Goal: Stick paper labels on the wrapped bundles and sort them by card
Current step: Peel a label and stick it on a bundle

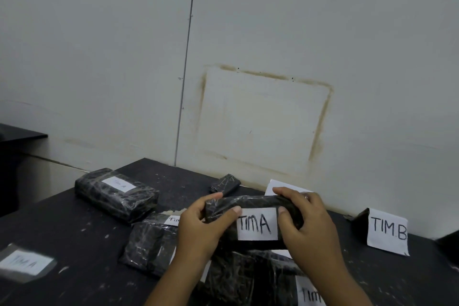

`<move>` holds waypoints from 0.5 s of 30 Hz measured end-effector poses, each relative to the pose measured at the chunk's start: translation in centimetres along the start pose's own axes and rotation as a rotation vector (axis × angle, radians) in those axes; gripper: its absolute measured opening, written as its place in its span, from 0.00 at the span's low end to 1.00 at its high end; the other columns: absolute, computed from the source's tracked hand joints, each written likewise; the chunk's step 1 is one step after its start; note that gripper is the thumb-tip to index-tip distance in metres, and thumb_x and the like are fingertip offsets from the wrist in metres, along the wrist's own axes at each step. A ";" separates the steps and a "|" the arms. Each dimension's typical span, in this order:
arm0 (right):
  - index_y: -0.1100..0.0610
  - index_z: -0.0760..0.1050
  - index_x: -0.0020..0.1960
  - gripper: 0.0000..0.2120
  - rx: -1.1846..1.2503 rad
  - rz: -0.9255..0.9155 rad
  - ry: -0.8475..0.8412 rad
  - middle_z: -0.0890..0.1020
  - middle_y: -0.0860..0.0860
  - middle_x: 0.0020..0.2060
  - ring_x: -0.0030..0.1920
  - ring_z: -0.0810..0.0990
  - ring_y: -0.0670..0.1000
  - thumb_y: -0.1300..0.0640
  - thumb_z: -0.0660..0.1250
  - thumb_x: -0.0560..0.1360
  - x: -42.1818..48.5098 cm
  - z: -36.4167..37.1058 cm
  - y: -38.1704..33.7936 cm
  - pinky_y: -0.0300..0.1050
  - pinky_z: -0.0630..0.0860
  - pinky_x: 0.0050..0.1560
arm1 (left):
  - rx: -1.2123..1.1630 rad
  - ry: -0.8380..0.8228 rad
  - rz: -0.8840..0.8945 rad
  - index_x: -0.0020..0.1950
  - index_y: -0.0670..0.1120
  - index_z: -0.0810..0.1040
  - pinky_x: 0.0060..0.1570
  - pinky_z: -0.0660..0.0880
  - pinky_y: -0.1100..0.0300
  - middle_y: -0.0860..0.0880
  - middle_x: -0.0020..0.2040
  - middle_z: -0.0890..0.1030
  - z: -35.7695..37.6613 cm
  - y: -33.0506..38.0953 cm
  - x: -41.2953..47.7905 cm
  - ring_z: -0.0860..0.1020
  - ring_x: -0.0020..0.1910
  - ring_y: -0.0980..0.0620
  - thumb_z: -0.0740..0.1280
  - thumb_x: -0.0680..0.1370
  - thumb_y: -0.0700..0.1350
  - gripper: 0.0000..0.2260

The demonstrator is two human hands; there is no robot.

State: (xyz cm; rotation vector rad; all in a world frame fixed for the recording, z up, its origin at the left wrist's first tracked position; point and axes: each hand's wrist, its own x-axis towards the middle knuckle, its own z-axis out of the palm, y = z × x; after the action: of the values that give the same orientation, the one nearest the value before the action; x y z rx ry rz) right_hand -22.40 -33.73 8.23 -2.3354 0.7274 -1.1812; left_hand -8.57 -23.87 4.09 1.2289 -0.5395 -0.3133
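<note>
Black speckled tabletop [74, 231] fills the lower frame. At centre-bottom, a black film-wrapped rectangular bundle [248, 202] is grasped at its ends by left hand [198, 228] and right hand [308, 226], thumbs flanking its white paper "TIM A" label [257, 225]. Judgement: press outward over the label edges, as the film is crinkled. More wrapped bundles [116, 196] crowd left and beneath. White "TIM B" card [387, 231] stands right, and a blurred "TIM A" card [24, 264] lies lower left, probably the destination.
</note>
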 end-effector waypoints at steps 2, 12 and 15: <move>0.37 0.73 0.53 0.15 0.008 0.013 -0.010 0.72 0.43 0.46 0.42 0.74 0.35 0.57 0.64 0.74 0.0 0.1 0.2 0.27 0.71 0.36 | -0.007 -0.016 -0.019 0.51 0.49 0.82 0.38 0.81 0.60 0.49 0.43 0.86 -0.3 0.0 0.2 0.84 0.40 0.54 0.78 0.65 0.39 0.17; 0.40 0.74 0.50 0.15 0.113 0.053 -0.007 0.75 0.47 0.49 0.45 0.74 0.39 0.61 0.64 0.74 0.2 0.0 0.6 0.31 0.70 0.36 | 0.074 -0.085 0.062 0.53 0.58 0.82 0.48 0.81 0.55 0.49 0.52 0.84 -1.1 0.0 0.6 0.83 0.50 0.51 0.72 0.71 0.36 0.18; 0.40 0.75 0.51 0.15 0.105 0.039 0.004 0.75 0.46 0.49 0.45 0.75 0.39 0.61 0.64 0.74 0.3 -0.4 0.6 0.32 0.70 0.36 | 0.081 -0.135 0.068 0.56 0.56 0.80 0.45 0.78 0.68 0.52 0.52 0.83 -0.8 0.2 0.2 0.81 0.49 0.60 0.74 0.71 0.41 0.17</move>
State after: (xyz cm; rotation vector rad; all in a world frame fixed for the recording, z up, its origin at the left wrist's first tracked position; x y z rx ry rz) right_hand -22.74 -34.47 8.26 -2.2230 0.6924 -1.1790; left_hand -7.96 -23.30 4.13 1.2708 -0.7148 -0.3203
